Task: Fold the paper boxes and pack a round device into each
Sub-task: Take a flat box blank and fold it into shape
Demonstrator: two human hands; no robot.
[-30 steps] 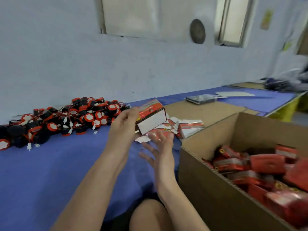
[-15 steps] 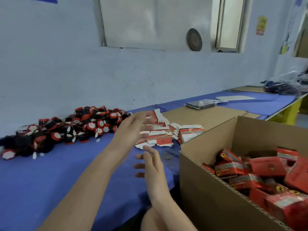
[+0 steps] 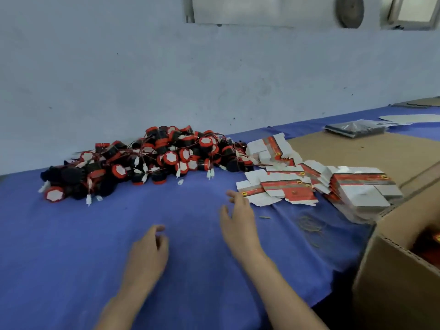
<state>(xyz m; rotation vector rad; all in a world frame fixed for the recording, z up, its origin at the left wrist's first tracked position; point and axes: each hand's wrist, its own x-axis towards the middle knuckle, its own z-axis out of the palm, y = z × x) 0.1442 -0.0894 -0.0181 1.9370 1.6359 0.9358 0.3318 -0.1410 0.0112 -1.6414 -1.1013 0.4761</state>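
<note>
Both hands are empty, fingers loose. The right hand (image 3: 238, 219) hovers just beside the flat boxes (image 3: 284, 189), likely to take one; devices (image 3: 156, 160) are heaped beyond the left hand (image 3: 148, 252).

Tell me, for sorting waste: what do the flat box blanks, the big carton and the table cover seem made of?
Flat box blanks: thin printed card, red face, white back, cut flaps.
Big carton: brown corrugated cardboard, matte; fluting shows along its rim.
Table cover: probably blue cloth; it wrinkles softly near the carton.
</note>
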